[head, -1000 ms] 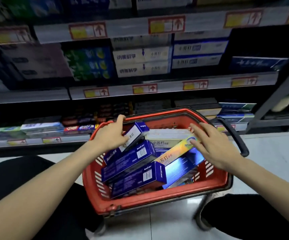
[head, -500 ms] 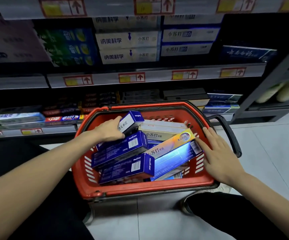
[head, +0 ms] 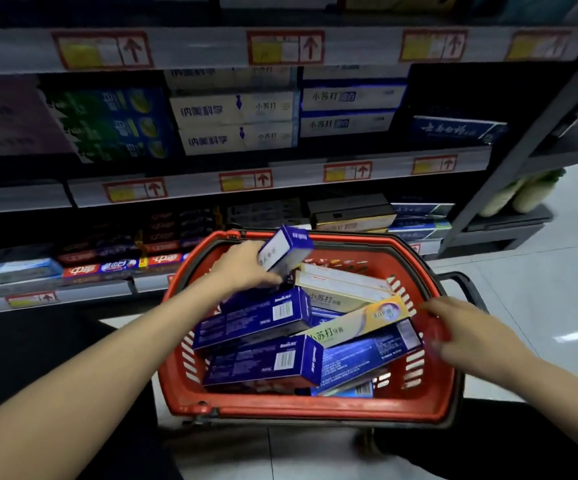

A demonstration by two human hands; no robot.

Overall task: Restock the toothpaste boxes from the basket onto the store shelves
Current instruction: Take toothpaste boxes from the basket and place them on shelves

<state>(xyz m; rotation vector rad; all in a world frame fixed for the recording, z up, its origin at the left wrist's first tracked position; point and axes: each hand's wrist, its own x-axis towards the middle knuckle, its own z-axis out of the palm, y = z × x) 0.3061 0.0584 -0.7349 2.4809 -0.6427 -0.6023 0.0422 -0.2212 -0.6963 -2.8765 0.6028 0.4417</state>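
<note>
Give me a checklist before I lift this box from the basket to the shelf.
1. Left hand grip on the blue-and-white box: ok, fingers curl round it, its far end tilted up.
2. Box clear of the pile: cannot tell, its lower end is hidden by the hand.
3. Right hand steadying the red basket: cannot tell, blurred at the right rim, contact unclear.
4. Path up to the middle shelf: ok, nothing stands between.
5. Slot for this brand: cannot tell, no matching stock readable.
</note>
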